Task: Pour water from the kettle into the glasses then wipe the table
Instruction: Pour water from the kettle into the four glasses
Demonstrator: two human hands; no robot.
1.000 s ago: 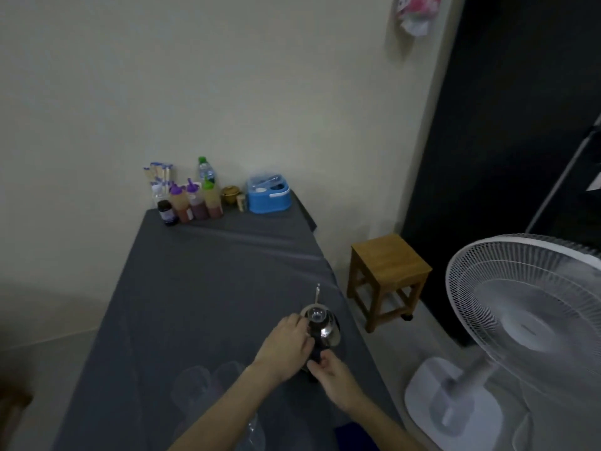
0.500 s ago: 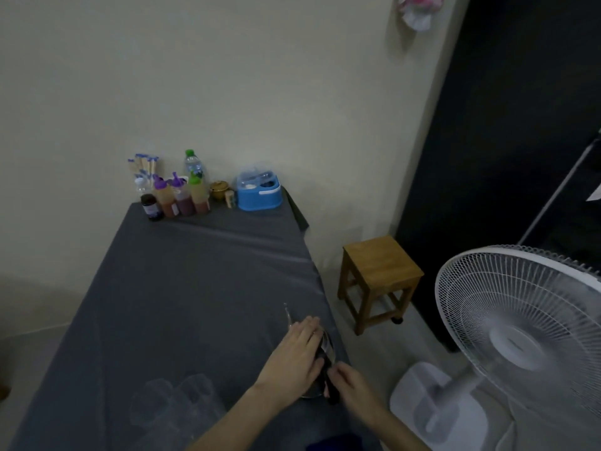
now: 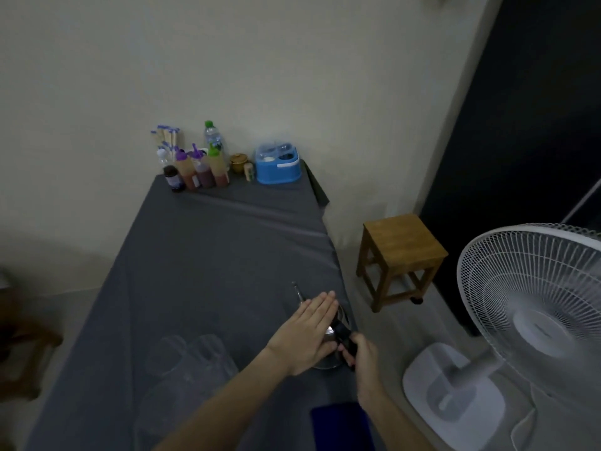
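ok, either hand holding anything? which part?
Right hand grips the kettle by its black handle. Left hand lies flat, fingers straight, on the kettle's top, pressing rather than gripping.

A domestic room, apparently a home dining corner, is indicated. A table (image 3: 208,271) draped in grey cloth is set against a plain cream wall (image 3: 260,76). Sauce bottles (image 3: 198,172), a water bottle (image 3: 213,136) and a blue condiment caddy (image 3: 277,169) are grouped at its far end. A wooden stool (image 3: 401,252) and a white pedestal fan (image 3: 533,307) are placed on the floor beside it.
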